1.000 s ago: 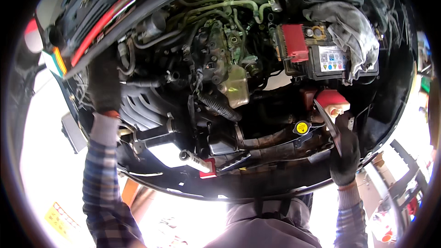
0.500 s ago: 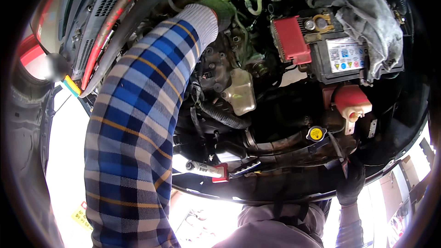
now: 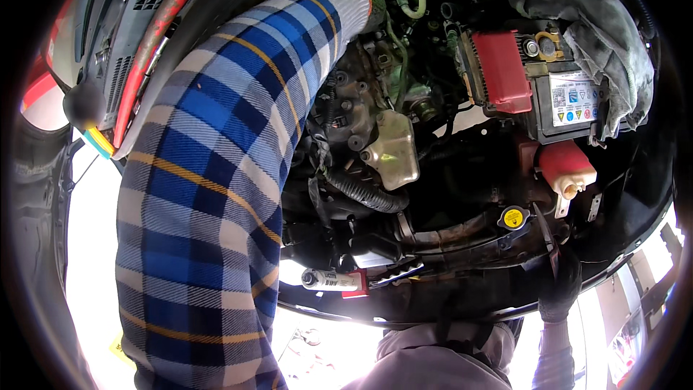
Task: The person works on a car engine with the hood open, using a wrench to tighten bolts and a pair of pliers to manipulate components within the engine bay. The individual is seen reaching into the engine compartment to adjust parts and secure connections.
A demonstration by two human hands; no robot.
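My left arm, in a blue plaid sleeve, reaches far into a car's engine bay. Only the cuff side of my left hand (image 3: 375, 13) shows, in a dark greenish glove beside pale green hoses (image 3: 408, 1); its fingers are hidden. At the lower right, my right hand (image 3: 560, 290) wears a black glove and is closed round a slim, blade-like metal tool (image 3: 546, 235). The tool points up and away, near a yellow-topped radiator cap (image 3: 513, 217). A white tube (image 3: 330, 279) with a red piece at its end lies along the front edge.
A battery (image 3: 545, 108) with a red terminal cover (image 3: 502, 72) sits at the right, partly under a grey rag (image 3: 613, 50). Nearby is a red and cream reservoir (image 3: 567, 170). A metal shield (image 3: 393, 150) and a ribbed hose (image 3: 368, 191) lie near the middle.
The engine bay has shifted slightly right and down in the picture. My left hand remains deep among the hoses, and my right hand still holds the slim tool.
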